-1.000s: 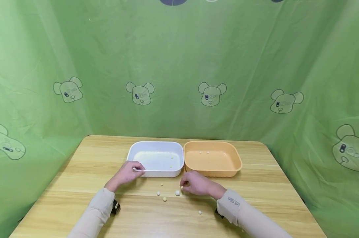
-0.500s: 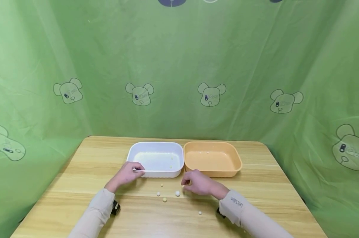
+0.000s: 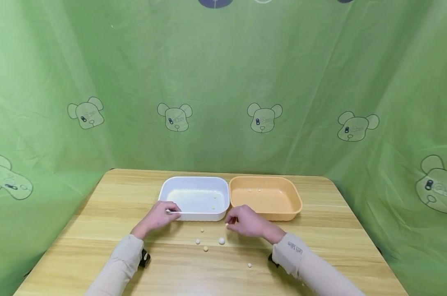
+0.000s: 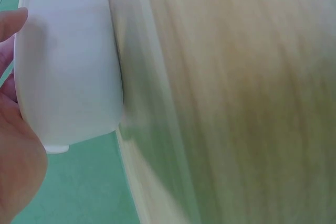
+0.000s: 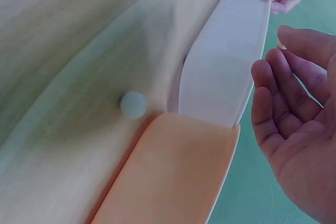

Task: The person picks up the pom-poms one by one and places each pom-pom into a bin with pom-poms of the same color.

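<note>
My left hand [image 3: 159,214] grips the near rim of a white plastic bin [image 3: 195,216], its thumb on the outer wall in the left wrist view. Inside that bin lie two tiny yellow balls [image 3: 213,207]. My right hand [image 3: 248,222] pinches a small pale yellow ball [image 5: 281,46] between thumb and forefinger, raised off the table in front of the bins; fingers hide most of it. Beside the white bin stands an orange bin [image 3: 279,216] with two tiny white balls [image 3: 259,190] in it.
On the wooden table [image 3: 186,275] in front of the bins lie a larger white ball [image 3: 221,241], a smaller white ball [image 3: 198,241] and two yellow balls [image 3: 205,248]. Another white ball [image 3: 249,265] sits nearer me. A green curtain [image 3: 223,144] surrounds the table.
My right hand, with the yellow ball pinched in it, has risen and moved a little toward the bins. The left hand stays at the white bin's rim.
</note>
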Available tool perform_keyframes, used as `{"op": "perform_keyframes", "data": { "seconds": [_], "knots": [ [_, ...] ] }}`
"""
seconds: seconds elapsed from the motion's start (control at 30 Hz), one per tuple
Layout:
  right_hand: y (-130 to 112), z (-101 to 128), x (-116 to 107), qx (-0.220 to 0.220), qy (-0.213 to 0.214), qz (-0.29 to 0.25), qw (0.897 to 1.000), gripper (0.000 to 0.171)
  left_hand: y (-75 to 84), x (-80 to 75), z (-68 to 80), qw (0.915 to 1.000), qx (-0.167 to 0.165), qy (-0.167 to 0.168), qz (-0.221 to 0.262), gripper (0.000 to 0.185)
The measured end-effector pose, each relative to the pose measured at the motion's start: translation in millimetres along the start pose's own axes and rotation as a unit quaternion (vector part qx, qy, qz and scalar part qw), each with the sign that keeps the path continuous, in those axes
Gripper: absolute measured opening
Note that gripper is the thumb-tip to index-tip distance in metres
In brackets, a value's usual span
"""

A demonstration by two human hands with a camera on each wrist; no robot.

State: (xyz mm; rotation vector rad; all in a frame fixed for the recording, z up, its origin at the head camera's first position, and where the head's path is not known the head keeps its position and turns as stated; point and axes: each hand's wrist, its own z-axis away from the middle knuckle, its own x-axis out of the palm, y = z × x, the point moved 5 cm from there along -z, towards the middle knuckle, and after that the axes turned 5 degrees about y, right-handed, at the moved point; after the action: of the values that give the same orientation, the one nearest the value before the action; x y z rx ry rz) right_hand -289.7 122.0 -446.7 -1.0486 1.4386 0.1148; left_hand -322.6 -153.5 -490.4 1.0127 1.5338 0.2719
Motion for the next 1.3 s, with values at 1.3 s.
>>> {"op": "perform_keyframes", "data": {
  "seconds": [1.3],
  "knots": [
    [5, -53, -25, 0.075, 0.038, 0.001, 0.996, 0.010, 1.7, -1.6, 0.1, 0.9998, 0.019, -0.002, -0.003, 0.009]
  ]
}}
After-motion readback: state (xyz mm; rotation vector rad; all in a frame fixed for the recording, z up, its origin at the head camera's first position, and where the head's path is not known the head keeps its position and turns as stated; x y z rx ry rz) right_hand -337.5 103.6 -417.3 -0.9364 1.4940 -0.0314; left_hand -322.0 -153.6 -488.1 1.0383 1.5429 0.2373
